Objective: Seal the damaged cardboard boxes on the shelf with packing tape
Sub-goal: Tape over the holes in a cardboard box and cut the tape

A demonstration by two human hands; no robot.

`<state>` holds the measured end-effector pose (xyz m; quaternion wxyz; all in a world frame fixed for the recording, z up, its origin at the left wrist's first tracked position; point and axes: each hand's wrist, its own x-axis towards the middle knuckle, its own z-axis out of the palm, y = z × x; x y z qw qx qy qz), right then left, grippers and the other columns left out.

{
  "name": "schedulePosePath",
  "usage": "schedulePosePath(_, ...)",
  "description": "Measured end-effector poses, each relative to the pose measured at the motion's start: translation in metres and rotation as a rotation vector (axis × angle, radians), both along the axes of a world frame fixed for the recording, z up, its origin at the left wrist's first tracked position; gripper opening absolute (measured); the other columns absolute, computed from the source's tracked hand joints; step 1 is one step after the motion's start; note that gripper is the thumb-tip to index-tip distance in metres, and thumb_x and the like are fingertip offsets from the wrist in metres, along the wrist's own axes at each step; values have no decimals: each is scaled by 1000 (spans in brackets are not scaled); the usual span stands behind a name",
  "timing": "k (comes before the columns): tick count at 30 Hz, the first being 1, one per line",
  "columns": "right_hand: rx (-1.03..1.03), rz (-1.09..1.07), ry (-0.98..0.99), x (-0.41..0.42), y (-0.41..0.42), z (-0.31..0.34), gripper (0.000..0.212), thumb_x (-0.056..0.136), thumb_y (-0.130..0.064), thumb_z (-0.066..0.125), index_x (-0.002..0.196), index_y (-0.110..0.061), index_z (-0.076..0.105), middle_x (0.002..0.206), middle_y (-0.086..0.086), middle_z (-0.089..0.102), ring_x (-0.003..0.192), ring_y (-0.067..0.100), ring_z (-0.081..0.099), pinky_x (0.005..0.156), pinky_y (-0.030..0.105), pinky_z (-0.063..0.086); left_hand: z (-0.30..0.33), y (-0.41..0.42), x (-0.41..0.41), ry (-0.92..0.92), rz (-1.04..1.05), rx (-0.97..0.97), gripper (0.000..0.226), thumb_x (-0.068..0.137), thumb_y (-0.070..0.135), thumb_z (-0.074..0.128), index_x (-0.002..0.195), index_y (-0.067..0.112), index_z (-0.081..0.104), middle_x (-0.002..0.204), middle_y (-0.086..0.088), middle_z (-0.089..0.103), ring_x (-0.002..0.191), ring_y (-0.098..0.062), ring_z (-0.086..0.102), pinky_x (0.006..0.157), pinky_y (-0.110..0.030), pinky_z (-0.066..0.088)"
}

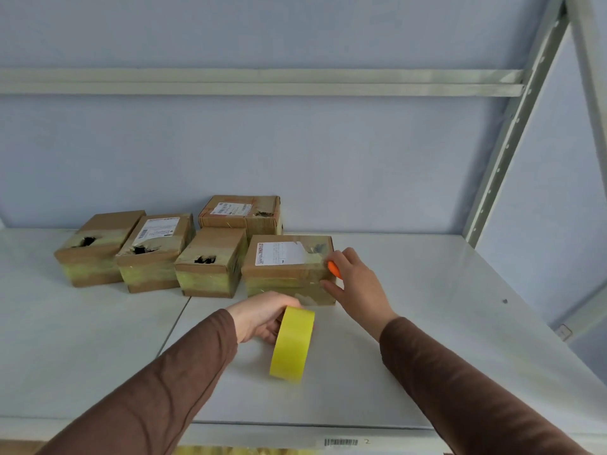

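Five cardboard boxes sit on the white shelf, grouped toward its back left. Four stand in a front row, side by side and nearly touching: the far-left box, the second box, the third box and the nearest box. The fifth box stands behind the row, against the blue wall, between the third and the nearest box. Three of the front boxes, the far-left, second and third, show a dark torn hole in the top; the fifth box has a smaller tear near its top right corner, and the nearest box has a scuffed patch at its top right, covered with clear glossy tape. Three boxes carry a white shipping label: the second, the fifth and the nearest. One roll of yellow packing tape stands on edge in front of the nearest box, and the left hand grips it from the left side, fingers curled around its rim. The right hand is at the right front corner of the nearest box, its thumb touching the box's front face, and its curled fingers hold one orange tool, only a small part of which shows. Both forearms wear brown sleeves. One barcode sticker sits on the shelf's front edge, and a grey metal upright rises at the right.
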<state>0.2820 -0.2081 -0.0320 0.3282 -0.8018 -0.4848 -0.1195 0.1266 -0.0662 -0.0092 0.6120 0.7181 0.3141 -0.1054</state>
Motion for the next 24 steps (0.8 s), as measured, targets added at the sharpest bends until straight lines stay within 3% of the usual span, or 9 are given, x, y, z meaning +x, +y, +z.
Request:
schedulePosePath(3,-23,-3,-42,-1,-2,-5,32,88,-31,75,109,-23,52,102,-7,42,87,18,51,67,34,47,-2,7,-9,-61,68,-19,42,102,26,51,131,-1,66,126,-20,71,112,-33,69,87,-34,52)
schedulePosePath(5,2,-44,-26,-4,2,-4,36,85,-42,76,106,-26,51,100,-7,42,90,18,51,67,33,48,-3,12,-13,-79,65,-28,40,103,28,51,129,3,69,117,-11,76,104,-25,71,86,-32,56)
schedulePosePath(8,39,-145,-24,-11,12,0,41,86,-57,71,104,-26,50,98,-8,43,88,16,49,63,30,44,-7,16,-17,-121,58,-16,38,103,30,53,125,7,73,118,-9,76,116,-28,69,107,-43,50)
schedulePosePath(13,-97,-172,-185,-19,9,-2,47,82,-39,79,113,-16,52,111,1,46,100,24,50,64,31,46,0,17,-27,-205,-54,5,31,103,33,55,106,22,83,113,-3,78,112,-22,71,104,-40,53)
schedulePosePath(15,-2,-140,-146,-23,4,0,41,87,-27,76,118,-12,53,112,4,48,99,25,51,67,33,46,1,16,-31,-240,-74,19,30,104,33,54,105,24,83,113,-2,78,110,-20,72,100,-36,54)
schedulePosePath(17,214,-77,-15,-33,2,3,30,95,-16,66,119,-11,49,105,3,52,88,23,53,67,34,44,1,17,-36,-277,-91,27,31,106,30,53,106,21,83,115,-1,78,109,-17,72,96,-30,55)
schedulePosePath(19,327,2,184,-45,0,9,20,100,-17,57,110,-22,40,90,-3,53,73,14,50,62,31,40,3,18,-42,-318,-89,27,32,106,27,52,108,16,82,115,-1,78,104,-13,73,90,-24,54)
schedulePosePath(21,307,111,408,-58,2,16,14,103,-22,54,100,-26,41,81,-6,54,67,10,50,62,28,42,7,20,-50,-345,-92,84,30,107,25,52,108,14,81,113,2,78,102,-8,73,88,-22,50)
schedulePosePath(24,262,231,840,-74,11,26,3,106,-19,55,105,-20,58,89,3,65,72,14,60,64,27,49,14,23,-62,-351,-153,254,29,107,27,53,107,19,81,113,11,77,110,-2,68,98,-22,44)
